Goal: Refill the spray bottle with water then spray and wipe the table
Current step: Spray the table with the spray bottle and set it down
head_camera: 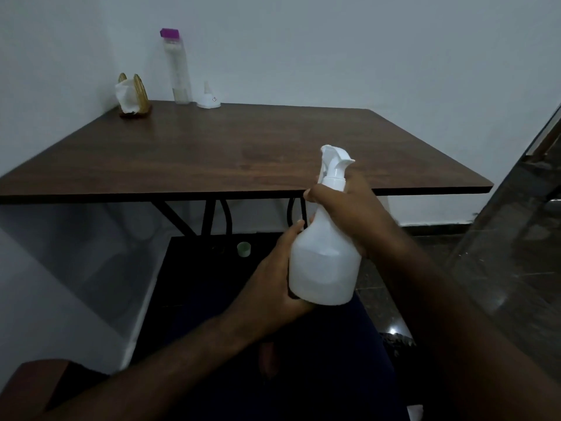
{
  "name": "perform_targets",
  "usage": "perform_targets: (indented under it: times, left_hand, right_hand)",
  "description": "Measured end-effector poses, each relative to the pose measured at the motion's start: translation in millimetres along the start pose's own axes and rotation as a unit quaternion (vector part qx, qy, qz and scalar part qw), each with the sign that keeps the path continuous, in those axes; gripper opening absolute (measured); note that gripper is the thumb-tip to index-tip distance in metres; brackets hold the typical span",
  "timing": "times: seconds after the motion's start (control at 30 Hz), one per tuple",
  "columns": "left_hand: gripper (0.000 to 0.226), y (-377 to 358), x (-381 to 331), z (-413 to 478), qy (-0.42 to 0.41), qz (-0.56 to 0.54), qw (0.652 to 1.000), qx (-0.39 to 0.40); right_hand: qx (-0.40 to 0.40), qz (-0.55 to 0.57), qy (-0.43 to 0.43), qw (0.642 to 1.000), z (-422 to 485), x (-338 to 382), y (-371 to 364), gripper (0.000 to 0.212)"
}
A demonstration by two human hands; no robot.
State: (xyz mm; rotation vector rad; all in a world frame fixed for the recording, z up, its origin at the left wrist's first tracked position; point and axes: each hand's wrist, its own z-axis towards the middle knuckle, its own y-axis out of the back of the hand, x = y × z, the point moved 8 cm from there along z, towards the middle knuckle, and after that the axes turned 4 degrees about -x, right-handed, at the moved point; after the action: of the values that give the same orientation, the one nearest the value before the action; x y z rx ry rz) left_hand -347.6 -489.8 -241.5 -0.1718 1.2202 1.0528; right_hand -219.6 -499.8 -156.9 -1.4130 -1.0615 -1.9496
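A white spray bottle [323, 262] with its trigger head on top is held upright in front of the near edge of the dark wooden table [212, 153]. My left hand [273, 278] wraps the lower body of the bottle from the left. My right hand [343, 208] grips the neck just under the trigger head. At the back of the table a tall clear water bottle [177, 68] with a purple cap stands against the wall. Tissues sit in a golden holder [132, 95] at the back left corner.
A small white nozzle-like piece [209, 98] lies beside the tall bottle. A green cap [243, 249] rests on the dark floor under the table, among black metal legs. White walls close the back and left; a glass panel slants at right.
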Motion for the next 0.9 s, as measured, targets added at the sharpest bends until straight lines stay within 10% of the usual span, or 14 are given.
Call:
perform_targets:
  times: [0.9]
  left_hand:
    - [0.094,-2.9,12.9,-7.2,-0.005,-0.039,0.999,-0.010]
  right_hand:
    - [-0.019,-0.109,0.048,0.993,-12.8,-0.7,-2.8,0.020]
